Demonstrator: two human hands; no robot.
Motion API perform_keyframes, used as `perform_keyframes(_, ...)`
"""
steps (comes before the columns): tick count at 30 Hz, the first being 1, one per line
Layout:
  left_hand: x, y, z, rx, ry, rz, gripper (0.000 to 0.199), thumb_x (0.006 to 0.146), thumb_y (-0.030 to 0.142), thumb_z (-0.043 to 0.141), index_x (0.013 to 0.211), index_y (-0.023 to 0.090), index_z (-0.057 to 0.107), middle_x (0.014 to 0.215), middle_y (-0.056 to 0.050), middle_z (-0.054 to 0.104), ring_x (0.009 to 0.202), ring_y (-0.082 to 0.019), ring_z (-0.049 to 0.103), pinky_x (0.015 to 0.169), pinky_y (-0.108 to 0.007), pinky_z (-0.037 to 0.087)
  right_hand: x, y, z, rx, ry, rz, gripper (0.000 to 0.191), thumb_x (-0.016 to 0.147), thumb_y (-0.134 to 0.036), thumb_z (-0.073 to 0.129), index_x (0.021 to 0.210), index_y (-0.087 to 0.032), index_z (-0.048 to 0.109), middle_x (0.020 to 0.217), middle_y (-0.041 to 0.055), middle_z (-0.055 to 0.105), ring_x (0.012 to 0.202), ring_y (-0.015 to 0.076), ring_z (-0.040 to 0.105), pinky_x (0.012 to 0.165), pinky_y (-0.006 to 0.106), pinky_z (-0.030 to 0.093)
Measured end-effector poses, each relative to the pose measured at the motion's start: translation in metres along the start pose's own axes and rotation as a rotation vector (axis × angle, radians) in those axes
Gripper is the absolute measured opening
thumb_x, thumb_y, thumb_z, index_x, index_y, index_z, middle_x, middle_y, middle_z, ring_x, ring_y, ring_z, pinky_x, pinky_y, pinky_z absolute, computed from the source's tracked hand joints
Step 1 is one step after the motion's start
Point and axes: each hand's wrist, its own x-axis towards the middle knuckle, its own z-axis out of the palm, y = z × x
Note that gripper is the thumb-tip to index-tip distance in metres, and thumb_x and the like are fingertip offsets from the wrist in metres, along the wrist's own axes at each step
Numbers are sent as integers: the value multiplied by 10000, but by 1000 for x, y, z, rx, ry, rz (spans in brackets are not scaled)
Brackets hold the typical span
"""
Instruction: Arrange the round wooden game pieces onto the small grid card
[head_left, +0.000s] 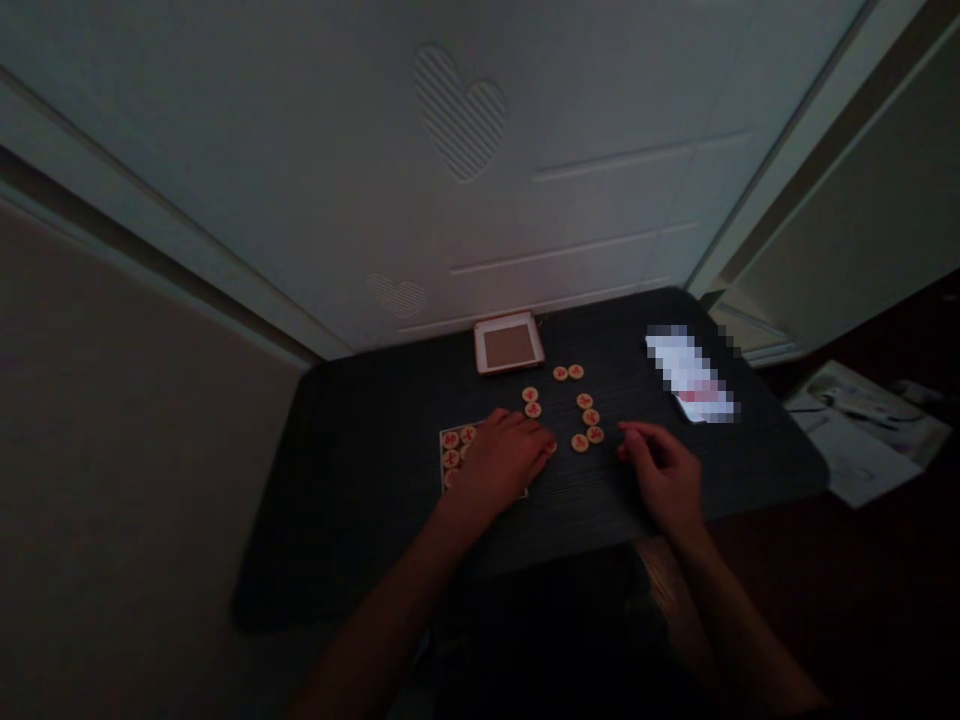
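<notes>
A red-marked disc (pixel 552 448) is touched by the left hand's (pixel 508 455) bent fingers; whether it is gripped cannot be told. The right hand (pixel 666 472) is loosely curled, its hold unclear. Discs in the partly covered tray (pixel 442 463) could be unseated by a dragged palm, and four loose discs (pixel 591 417), at the left hand's 3 o'clock, scattered by a sweep. Open tabletop (pixel 360 470) is offered at 9 o'clock; the near edge is found at 6.

In dim light, a dark table (pixel 360 450) stands by a pale panel (pixel 600 80) embossed with hearts (pixel 461 115).
</notes>
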Motion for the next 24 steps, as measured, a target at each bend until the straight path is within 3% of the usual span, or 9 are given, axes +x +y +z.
perform_keyframes(7,1,-10,-8,31,71,-8,165,996,318,588,1087,234,697,1087,-45,743,1019,-237,624,890,-395,386,-2,3,1,-60,-8,-44,267,935,-443,631,1044,-229,747,815,35,736,749,205,697,690,328,548)
perform_keyframes(14,2,-40,-18,51,139,-73,174,966,282,600,1101,231,698,1063,-61,750,1004,-263,650,881,-415,438,2,0,8,-281,-58,-347,212,945,-296,582,1078,-251,741,1116,102,704,1030,259,669,890,425,553)
perform_keyframes(24,28,-84,-37,-145,108,-54,237,934,240,587,1120,240,734,1075,-54,768,954,-222,700,873,-389,524,2,11,8,-373,-114,-446,225,924,-222,580,1048,-274,761,1237,92,667,1144,278,618,1010,498,508)
